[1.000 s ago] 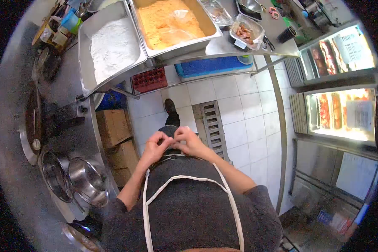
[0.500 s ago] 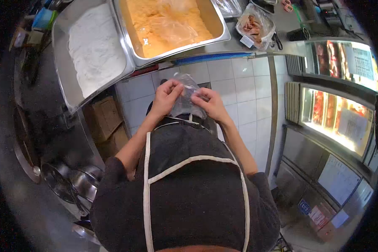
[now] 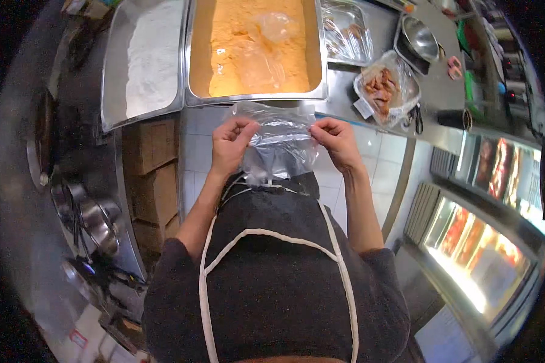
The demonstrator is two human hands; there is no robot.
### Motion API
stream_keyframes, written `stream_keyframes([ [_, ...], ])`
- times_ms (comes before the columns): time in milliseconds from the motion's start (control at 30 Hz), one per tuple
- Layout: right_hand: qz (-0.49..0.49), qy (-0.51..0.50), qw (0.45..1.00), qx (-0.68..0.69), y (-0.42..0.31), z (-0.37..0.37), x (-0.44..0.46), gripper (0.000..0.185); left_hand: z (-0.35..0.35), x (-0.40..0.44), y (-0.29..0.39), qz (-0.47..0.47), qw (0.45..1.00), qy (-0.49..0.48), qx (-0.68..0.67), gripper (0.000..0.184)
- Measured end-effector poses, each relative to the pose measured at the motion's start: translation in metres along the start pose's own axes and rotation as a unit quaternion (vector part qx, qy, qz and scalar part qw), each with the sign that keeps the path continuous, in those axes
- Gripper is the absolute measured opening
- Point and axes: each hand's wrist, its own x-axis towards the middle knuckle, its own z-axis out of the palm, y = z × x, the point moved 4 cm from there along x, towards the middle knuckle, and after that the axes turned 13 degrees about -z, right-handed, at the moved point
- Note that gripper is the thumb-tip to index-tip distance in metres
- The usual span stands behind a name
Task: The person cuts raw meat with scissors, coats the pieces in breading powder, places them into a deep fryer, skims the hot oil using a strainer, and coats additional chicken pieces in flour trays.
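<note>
A clear plastic bag [image 3: 278, 142] is stretched between my two hands in front of the dark apron. My left hand [image 3: 231, 144] pinches its left side between thumb and fingers. At its right side, my right hand [image 3: 336, 142] pinches the plastic in the same way. Just beyond the bag, a metal tray [image 3: 256, 95] holds orange powder [image 3: 224, 72] with clear plastic lying on it. Left of that tray stands another metal tray [image 3: 110, 91] with white powder [image 3: 154, 57].
Right on the counter are a plastic-lined container of meat pieces [image 3: 381, 91], a wrapped tray [image 3: 348, 30], a metal bowl [image 3: 420, 37], scissors [image 3: 413, 118] and a black cylinder [image 3: 454, 118]. Cardboard boxes [image 3: 151, 145] stand below left, lit display cases [image 3: 478, 248] at right, pans [image 3: 94, 224] at left.
My hands have moved apart, and the bag between them is spread wider than half a second ago. One second ago they were close together. The view has turned and shifted.
</note>
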Motion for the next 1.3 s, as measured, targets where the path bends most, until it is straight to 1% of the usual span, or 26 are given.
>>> stream_keyframes([
  [133, -0.001, -0.104, 0.994, -0.037, -0.018, 0.003, 0.011, 0.009, 0.013, -0.004, 0.005, 0.058, 0.993, 0.101, -0.014, 0.007],
  [200, -0.022, -0.121, 0.974, -0.191, -0.023, -0.003, 0.016, 0.01, 0.008, -0.009, 0.012, 0.114, 0.976, 0.186, 0.019, 0.014],
  [267, -0.038, -0.103, 0.977, -0.183, -0.028, 0.001, 0.016, 0.012, -0.001, -0.02, 0.019, 0.168, 0.93, 0.32, 0.065, 0.017],
  [300, -0.059, -0.097, 0.981, -0.156, -0.028, 0.0, 0.016, 0.012, -0.003, -0.026, 0.022, 0.17, 0.926, 0.331, 0.065, 0.017],
  [367, -0.078, -0.094, 0.985, -0.123, -0.031, 0.01, 0.012, 0.012, 0.002, -0.037, 0.025, 0.187, 0.952, 0.24, -0.025, 0.015],
  [400, -0.08, -0.098, 0.984, -0.125, -0.03, 0.019, 0.009, 0.012, 0.005, -0.04, 0.023, 0.19, 0.951, 0.243, -0.028, 0.015],
  [467, -0.057, -0.143, 0.98, -0.127, -0.021, 0.043, 0.009, 0.012, 0.022, -0.032, 0.004, 0.051, 0.996, 0.066, -0.02, 0.015],
  [533, -0.065, -0.176, 0.967, -0.171, -0.018, 0.063, 0.006, 0.014, 0.035, -0.028, -0.015, 0.016, 0.999, -0.037, -0.011, 0.01],
  [567, -0.095, -0.169, 0.964, -0.184, -0.007, 0.068, 0.007, 0.015, 0.038, -0.035, -0.011, 0.008, 0.998, -0.025, 0.052, 0.014],
  [600, -0.083, -0.155, 0.971, -0.16, -0.008, 0.078, 0.005, 0.01, 0.037, -0.032, -0.019, 0.063, 0.997, -0.047, -0.02, 0.02],
  [633, -0.038, -0.114, 0.982, -0.148, -0.014, 0.096, -0.001, 0.01, 0.03, -0.038, -0.011, 0.129, 0.991, -0.035, -0.001, 0.022],
  [667, -0.022, -0.171, 0.976, -0.135, -0.002, 0.095, 0.007, 0.013, 0.023, -0.043, -0.015, 0.072, 0.993, -0.076, -0.047, 0.022],
  [700, -0.026, -0.17, 0.98, -0.103, 0.005, 0.107, 0.007, 0.014, 0.01, -0.052, -0.005, 0.086, 0.995, -0.048, -0.015, 0.019],
  [733, -0.029, -0.152, 0.985, -0.079, 0.007, 0.111, 0.009, 0.017, 0.004, -0.053, -0.012, 0.066, 0.99, -0.083, -0.089, 0.018],
  [767, -0.031, -0.179, 0.98, -0.087, 0.009, 0.113, 0.012, 0.017, -0.008, -0.053, -0.02, 0.104, 0.991, -0.037, -0.08, 0.02],
  [833, -0.161, -0.183, 0.954, -0.173, 0.006, 0.116, 0.026, 0.016, -0.034, -0.052, -0.022, 0.152, 0.985, 0.015, -0.074, 0.024],
  [900, -0.157, -0.237, 0.926, -0.248, -0.006, 0.132, 0.034, 0.016, -0.075, -0.066, -0.027, 0.116, 0.967, 0.174, -0.145, 0.026],
  [933, -0.149, -0.272, 0.896, -0.318, -0.01, 0.141, 0.036, 0.016, -0.086, -0.073, -0.024, 0.124, 0.964, 0.184, -0.147, 0.026],
  [967, -0.147, -0.259, 0.894, -0.334, -0.011, 0.146, 0.038, 0.013, -0.096, -0.083, -0.019, 0.124, 0.96, 0.22, -0.119, 0.026],
  [1000, -0.184, -0.263, 0.918, -0.235, -0.027, 0.172, 0.026, 0.01, -0.105, -0.09, -0.017, 0.12, 0.955, 0.254, -0.093, 0.026],
  [1033, -0.191, -0.292, 0.908, -0.233, -0.042, 0.193, 0.018, 0.008, -0.109, -0.087, -0.024, 0.149, 0.944, 0.294, -0.022, 0.024],
  [1133, -0.213, -0.38, 0.854, -0.283, -0.039, 0.232, 0.007, 0.024, -0.113, -0.095, -0.008, 0.187, 0.939, 0.281, -0.072, 0.023],
  [1167, -0.184, -0.411, 0.826, -0.339, -0.041, 0.265, -0.006, 0.033, -0.112, -0.101, 0.001, 0.257, 0.924, 0.27, -0.086, 0.022],
  [1200, -0.224, -0.469, 0.728, -0.447, -0.007, 0.254, 0.016, 0.03, -0.109, -0.104, 0.002, 0.261, 0.923, 0.27, -0.085, 0.022],
  [1233, -0.194, -0.465, 0.781, -0.369, 0.023, 0.253, 0.028, 0.03, -0.102, -0.109, 0.004, 0.28, 0.931, 0.232, -0.037, 0.022],
  [1300, -0.163, -0.46, 0.823, -0.289, 0.034, 0.265, 0.032, 0.031, -0.099, -0.126, 0.007, 0.276, 0.944, 0.174, 0.051, 0.021],
])
